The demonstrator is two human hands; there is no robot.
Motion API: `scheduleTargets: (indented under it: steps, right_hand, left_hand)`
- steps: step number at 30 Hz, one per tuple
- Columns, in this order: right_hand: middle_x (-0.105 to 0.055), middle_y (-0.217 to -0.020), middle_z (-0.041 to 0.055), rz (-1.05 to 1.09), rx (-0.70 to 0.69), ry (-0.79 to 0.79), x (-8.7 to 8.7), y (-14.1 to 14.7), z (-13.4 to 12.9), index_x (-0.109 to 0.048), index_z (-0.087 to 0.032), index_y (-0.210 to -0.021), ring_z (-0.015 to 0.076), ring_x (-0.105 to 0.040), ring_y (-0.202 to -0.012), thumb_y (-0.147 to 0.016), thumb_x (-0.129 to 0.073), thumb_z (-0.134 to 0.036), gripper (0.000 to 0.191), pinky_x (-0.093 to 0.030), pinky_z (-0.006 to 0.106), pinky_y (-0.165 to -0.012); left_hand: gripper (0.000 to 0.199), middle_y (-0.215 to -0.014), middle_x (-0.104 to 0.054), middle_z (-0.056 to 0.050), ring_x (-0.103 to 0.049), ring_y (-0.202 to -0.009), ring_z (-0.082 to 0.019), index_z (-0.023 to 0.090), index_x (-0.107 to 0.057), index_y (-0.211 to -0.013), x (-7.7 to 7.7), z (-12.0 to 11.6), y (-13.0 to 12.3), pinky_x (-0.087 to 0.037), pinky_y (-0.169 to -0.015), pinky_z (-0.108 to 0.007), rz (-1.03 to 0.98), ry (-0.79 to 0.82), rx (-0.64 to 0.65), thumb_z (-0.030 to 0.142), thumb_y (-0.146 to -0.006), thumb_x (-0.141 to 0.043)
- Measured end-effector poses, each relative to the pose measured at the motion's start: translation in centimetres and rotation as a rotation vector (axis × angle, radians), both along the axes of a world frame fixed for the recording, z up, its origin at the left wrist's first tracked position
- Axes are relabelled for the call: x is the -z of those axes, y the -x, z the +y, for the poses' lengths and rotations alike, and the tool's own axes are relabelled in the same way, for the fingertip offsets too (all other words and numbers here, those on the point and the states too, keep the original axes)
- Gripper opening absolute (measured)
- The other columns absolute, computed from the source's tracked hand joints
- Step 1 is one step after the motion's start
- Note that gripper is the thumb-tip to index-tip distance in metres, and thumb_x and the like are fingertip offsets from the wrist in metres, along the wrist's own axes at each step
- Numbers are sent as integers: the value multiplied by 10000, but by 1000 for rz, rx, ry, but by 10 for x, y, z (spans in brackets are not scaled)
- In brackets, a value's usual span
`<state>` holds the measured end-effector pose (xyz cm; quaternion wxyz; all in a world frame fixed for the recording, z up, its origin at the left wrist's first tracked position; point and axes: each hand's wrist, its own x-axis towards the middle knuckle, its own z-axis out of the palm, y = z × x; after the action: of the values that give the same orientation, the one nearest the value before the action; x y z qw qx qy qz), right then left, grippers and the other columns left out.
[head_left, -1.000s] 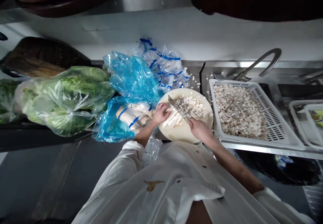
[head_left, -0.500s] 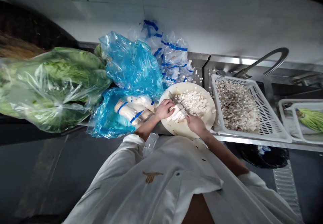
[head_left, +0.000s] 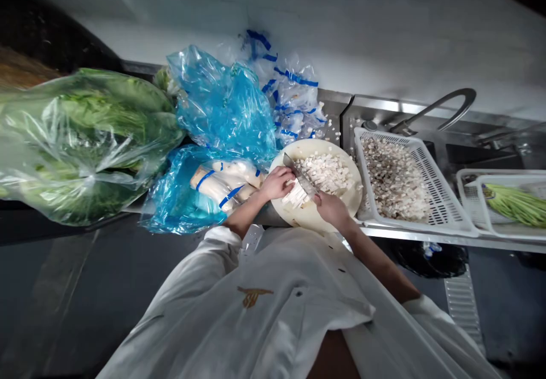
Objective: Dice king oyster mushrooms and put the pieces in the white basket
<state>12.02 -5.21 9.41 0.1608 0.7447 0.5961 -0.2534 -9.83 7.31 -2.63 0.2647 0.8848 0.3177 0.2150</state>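
On a round, pale cutting board lies a heap of diced white mushroom. My right hand is closed around the handle of a kitchen knife. Its blade slants up and to the left across the board, between the diced heap and some white mushroom strips. My left hand rests at the board's left side with curled fingers, holding the strips close to the blade. The ends of the strips under those fingers are hidden.
Packed whole mushrooms lie on a blue plastic bag at the left, near bagged leafy greens. Right of the board stands a white basket holding diced pieces. Behind it is a faucet; farther right, a basket of green stalks.
The view has shifted slightly, so the baskets appear farther left. The knife blade shows more fully between the strips and the diced heap. Both hands keep their holds.
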Motion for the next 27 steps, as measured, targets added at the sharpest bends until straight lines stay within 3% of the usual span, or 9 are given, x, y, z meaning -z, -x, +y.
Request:
scheduleTargets:
  steps: [3,8,14,19,23,27]
  right_hand:
    - [-785,-1165,169,17,-5,-64,-1,-2,-6,-690,-186,-1293,278,-732,-1093,-1148,-328,-447,469,-466,305,-892]
    - [-779,-1217,169,43,12,24,3,8,-7,-688,-175,-1320,276,-733,-1111,-1145,-349,-374,430,-468,305,-891]
    - [-784,-1175,161,35,8,-61,-4,13,-14,-692,-195,-1317,273,-729,-1097,-1146,-337,-438,463,-465,308,-902]
    - [-778,-1197,171,31,14,31,-2,23,-16,-702,-166,-1294,270,-731,-1089,-1143,-337,-385,451,-470,303,-879]
    - [-787,-1105,173,37,-12,-41,-3,22,-24,-712,-179,-1259,277,-740,-1018,-1143,-319,-459,497,-467,309,-837]
    - [-790,-1120,180,60,-9,5,3,28,-27,-709,-158,-1269,274,-741,-1015,-1144,-318,-426,490,-468,309,-831]
  left_hand:
    - [311,-1355,-642,-110,-548,-1320,-280,244,-704,-1238,0,-4,5,-462,-1182,-501,-4,7,2,419,-1040,-541]
    - [287,-1346,-648,-109,-541,-1329,-283,240,-713,-1200,2,-11,7,-445,-1197,-524,14,32,-25,376,-1041,-516]
    - [280,-1290,-656,-110,-566,-1296,-274,235,-706,-1184,3,-14,14,-479,-1159,-482,-19,16,-21,380,-1062,-501]
    - [258,-1232,-676,-102,-580,-1248,-258,215,-706,-1119,5,-21,19,-499,-1137,-445,-61,-28,-47,358,-1074,-496]
    - [246,-1279,-665,-107,-572,-1271,-266,224,-712,-1169,5,-31,25,-495,-1148,-464,-74,-17,-31,352,-1061,-532]
    - [264,-1277,-660,-118,-554,-1299,-282,220,-730,-1175,9,-46,27,-477,-1180,-497,-39,10,-18,343,-1051,-532]
